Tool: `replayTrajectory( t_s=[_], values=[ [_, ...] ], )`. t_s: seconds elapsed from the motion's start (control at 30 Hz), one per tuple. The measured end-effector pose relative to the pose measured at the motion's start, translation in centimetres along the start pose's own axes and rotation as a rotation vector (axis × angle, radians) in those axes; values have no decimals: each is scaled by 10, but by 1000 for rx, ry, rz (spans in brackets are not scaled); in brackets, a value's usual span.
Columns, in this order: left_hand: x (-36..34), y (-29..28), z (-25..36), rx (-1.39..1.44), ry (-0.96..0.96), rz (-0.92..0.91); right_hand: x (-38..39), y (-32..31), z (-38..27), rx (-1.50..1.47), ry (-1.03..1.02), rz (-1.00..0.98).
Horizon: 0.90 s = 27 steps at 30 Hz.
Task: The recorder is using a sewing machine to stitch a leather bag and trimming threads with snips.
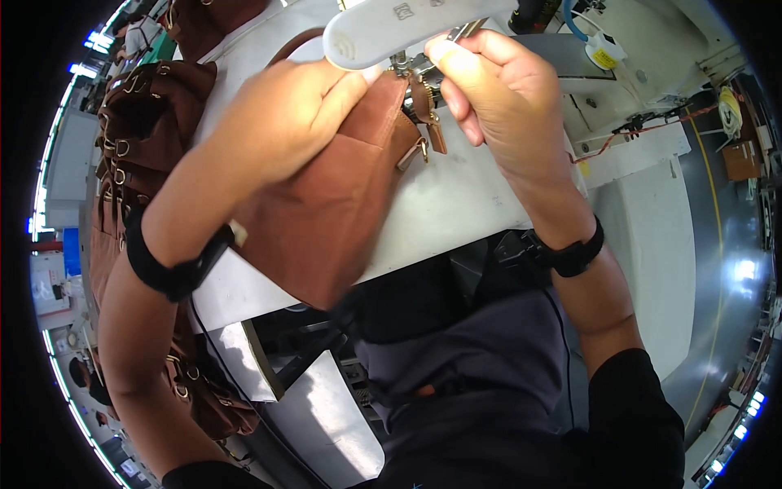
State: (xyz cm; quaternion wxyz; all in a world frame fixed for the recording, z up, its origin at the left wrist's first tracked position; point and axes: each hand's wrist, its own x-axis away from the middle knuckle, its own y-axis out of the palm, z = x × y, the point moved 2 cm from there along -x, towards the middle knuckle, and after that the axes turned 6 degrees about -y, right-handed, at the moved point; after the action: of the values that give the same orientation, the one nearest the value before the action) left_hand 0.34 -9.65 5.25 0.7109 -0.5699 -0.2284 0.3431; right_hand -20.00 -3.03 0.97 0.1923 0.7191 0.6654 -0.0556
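Note:
A brown leather handbag [326,208] hangs over the near side of the white work table, its lower corner past the edge. My left hand [293,114] is closed on the bag's upper edge. Part of its fingers is hidden behind the bag and a white rounded machine arm [407,31]. A zip end, a leather tab [438,137] and a metal clip [423,150] stick out at the bag's right end. Just right of them, my right hand [509,94] is closed in a pinch on a slim metal tool [468,31], its kind unclear. Metal machine parts show between both hands.
More brown bags [151,122] with metal rings are heaped along the left, and others [204,391] hang lower down. The white table [456,208] lies under my hands. A blue hose [574,20] and a tagged white part [603,50] are at the upper right.

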Motion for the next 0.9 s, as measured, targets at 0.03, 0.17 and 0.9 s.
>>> replayTrajectory(
  t_s=[0.03, 0.17, 0.9],
  values=[
    [9, 1, 3, 90, -126, -3, 2, -2, 1, 37, 10, 33],
    [17, 11, 8, 349, -123, -51, 18, -7, 5, 349, -166, 99],
    [26, 19, 3, 468, -95, -88, -12, -42, -5, 953, -782, -90]
  ],
)
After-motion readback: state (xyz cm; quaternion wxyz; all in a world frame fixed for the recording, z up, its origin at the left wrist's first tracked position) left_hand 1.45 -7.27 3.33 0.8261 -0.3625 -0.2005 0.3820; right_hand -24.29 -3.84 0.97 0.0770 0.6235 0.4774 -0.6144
